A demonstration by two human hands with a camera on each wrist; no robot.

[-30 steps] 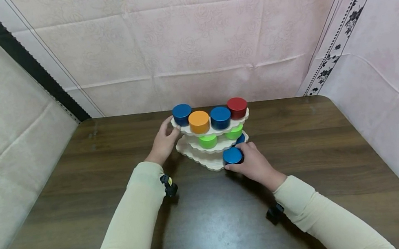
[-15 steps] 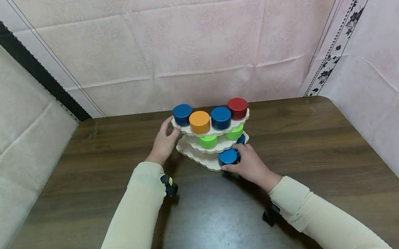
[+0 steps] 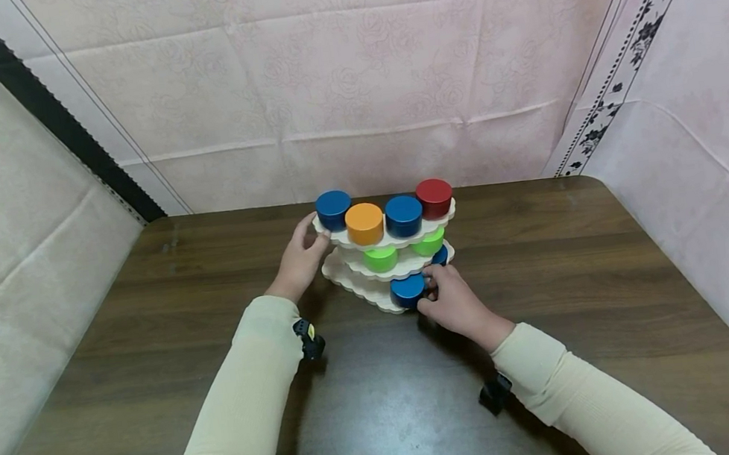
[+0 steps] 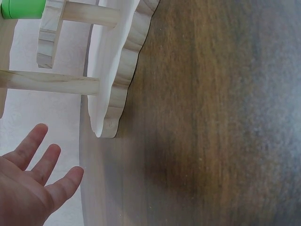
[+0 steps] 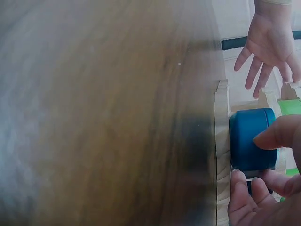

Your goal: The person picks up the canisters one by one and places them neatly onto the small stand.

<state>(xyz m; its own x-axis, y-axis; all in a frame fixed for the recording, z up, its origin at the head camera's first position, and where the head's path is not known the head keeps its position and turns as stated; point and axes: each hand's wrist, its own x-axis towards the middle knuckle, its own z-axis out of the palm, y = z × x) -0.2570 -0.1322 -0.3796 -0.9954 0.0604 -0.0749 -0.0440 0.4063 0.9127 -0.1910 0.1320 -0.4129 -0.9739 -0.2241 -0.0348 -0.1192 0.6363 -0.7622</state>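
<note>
A three-tier wooden stand sits mid-table. Its top tier carries two blue, one orange and one red cylinder; green cylinders sit on the middle tier. My right hand pinches a blue cylinder on the front edge of the bottom tier, thumb and fingers curled round it. Another blue cylinder sits behind it. My left hand rests against the left edge of the top tier, its fingers straight in the left wrist view beside the stand.
The dark wooden table stretches wide on both sides and in front of the stand. Pink cloth walls close off the back and both sides. A small black camera is strapped under each wrist.
My right hand has slid the blue cylinder a little to the left and further onto the bottom tier. The left hand and the stand have stayed put.
</note>
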